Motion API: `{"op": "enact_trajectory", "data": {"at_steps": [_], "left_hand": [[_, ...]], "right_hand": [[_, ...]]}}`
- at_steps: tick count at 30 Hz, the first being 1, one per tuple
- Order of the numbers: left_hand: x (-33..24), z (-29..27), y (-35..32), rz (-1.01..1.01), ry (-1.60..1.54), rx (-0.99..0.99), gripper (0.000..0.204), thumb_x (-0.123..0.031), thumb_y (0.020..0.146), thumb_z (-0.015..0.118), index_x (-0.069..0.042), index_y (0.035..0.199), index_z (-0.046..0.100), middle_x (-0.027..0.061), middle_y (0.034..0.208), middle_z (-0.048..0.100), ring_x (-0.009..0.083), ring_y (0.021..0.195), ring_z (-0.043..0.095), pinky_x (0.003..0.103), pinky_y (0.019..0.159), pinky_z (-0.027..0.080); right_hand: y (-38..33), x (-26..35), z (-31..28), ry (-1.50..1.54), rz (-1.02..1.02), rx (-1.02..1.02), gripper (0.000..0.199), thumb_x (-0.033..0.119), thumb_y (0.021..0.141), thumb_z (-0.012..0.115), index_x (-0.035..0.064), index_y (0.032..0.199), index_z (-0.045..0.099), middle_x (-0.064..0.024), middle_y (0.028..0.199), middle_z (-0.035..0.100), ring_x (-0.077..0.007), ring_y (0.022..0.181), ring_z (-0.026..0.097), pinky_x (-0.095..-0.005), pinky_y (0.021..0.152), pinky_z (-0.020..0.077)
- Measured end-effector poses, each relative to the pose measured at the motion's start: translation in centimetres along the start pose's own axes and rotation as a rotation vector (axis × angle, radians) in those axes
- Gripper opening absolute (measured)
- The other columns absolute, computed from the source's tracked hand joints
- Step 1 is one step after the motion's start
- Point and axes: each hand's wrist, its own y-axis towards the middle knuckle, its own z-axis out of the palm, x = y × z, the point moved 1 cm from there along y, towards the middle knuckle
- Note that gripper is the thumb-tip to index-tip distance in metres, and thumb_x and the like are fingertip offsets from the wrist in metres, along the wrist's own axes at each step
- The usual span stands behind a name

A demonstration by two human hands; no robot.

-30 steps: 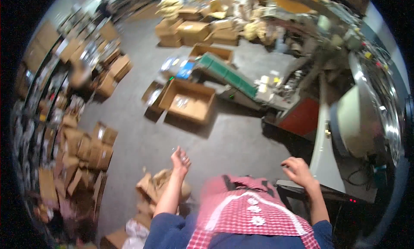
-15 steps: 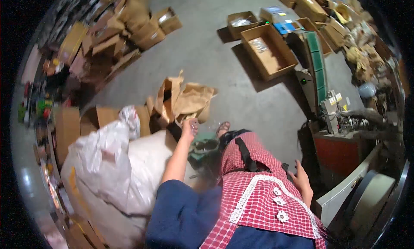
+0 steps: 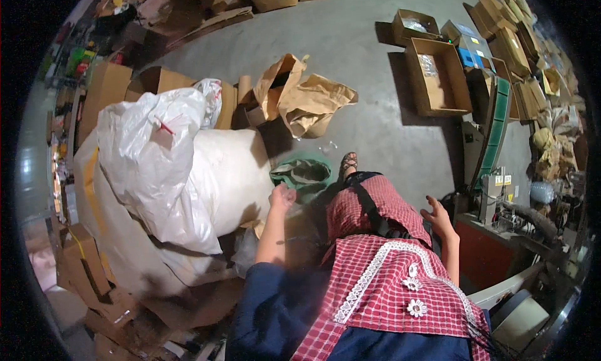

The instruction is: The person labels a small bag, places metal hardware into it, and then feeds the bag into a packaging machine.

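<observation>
**Left hand down at the green bag, right hand free**

The person stands over a heap of packing waste on a grey concrete floor (image 3: 375, 136). Their left hand (image 3: 282, 197) reaches down to the near rim of a green bag (image 3: 303, 172) that lies open-mouthed on the floor, just beside the big white sack (image 3: 231, 179). The fingers look curled and seem to touch or pinch the rim, but the hand is small and partly turned away, so I cannot tell whether it truly grips. The bag sits right at the person's foot (image 3: 348, 164), where a bent arm can reach it without a step.

The right hand (image 3: 438, 217) hangs out to the side with fingers spread, holding nothing, near the edge of a red machine stand (image 3: 494, 254); it looks held out for balance while the body leans.

A crumpled white plastic bag (image 3: 153, 154) is piled against the white sack, with flattened cardboard (image 3: 106, 92) behind it toward the floor's left edge. Brown paper sacks (image 3: 307, 98) slump just beyond the green bag. Open cardboard boxes (image 3: 438, 79) stand in a row beside a green conveyor (image 3: 498, 129) toward the right edge, well apart from both hands.
</observation>
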Motion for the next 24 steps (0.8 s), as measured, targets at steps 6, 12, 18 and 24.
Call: {"op": "enact_trajectory", "data": {"at_steps": [6, 12, 18, 24], "left_hand": [[2.1, 1.5, 2.2, -0.054, 0.161, 0.066, 0.01, -0.005, 0.079, 0.054, 0.003, 0.083, 0.058, 0.0155, 0.087, 0.067, 0.0163, 0.05, 0.049, 0.025, 0.039, 0.033], [-0.5, 7.9, 3.4, 0.0, 0.333, 0.136, 0.032, -0.039, 0.094, 0.056, -0.009, 0.087, 0.063, -0.004, 0.061, 0.049, 0.0078, 0.044, 0.035, 0.023, 0.039, 0.022], [-2.0, 11.7, 5.4, 0.277, 0.411, 0.052, 0.033, -0.039, 0.089, 0.062, -0.008, 0.08, 0.062, -0.0026, 0.058, 0.049, 0.0081, 0.045, 0.038, 0.025, 0.041, 0.025], [-4.6, 9.5, -5.2, 0.662, 1.295, -0.303, 0.039, -0.045, 0.078, 0.065, -0.009, 0.094, 0.068, 0.0116, 0.084, 0.068, 0.0317, 0.085, 0.064, 0.042, 0.075, 0.047]], "right_hand": [[0.6, -1.7, 1.7, 0.39, 0.152, 0.132, 0.061, 0.032, 0.095, 0.049, 0.0146, 0.149, 0.026, -0.0207, 0.143, 0.04, -0.0329, 0.126, 0.047, -0.042, 0.1, 0.0418], [1.5, -5.3, 2.7, 0.445, 0.124, 0.094, 0.054, 0.025, 0.096, 0.047, 0.0154, 0.147, 0.033, -0.0184, 0.129, 0.051, -0.0268, 0.112, 0.053, -0.0367, 0.09, 0.0465], [3.2, -14.1, 5.6, 0.141, 0.174, 0.157, 0.038, 0.011, 0.087, 0.055, 0.0062, 0.125, 0.059, -0.0129, 0.097, 0.068, -0.0184, 0.085, 0.063, -0.0308, 0.075, 0.0506], [3.6, -15.8, 5.5, 0.069, 0.246, 0.244, 0.036, 0.013, 0.088, 0.055, 0.0045, 0.122, 0.06, -0.0122, 0.096, 0.068, -0.0178, 0.082, 0.063, -0.0308, 0.071, 0.0498]]}}
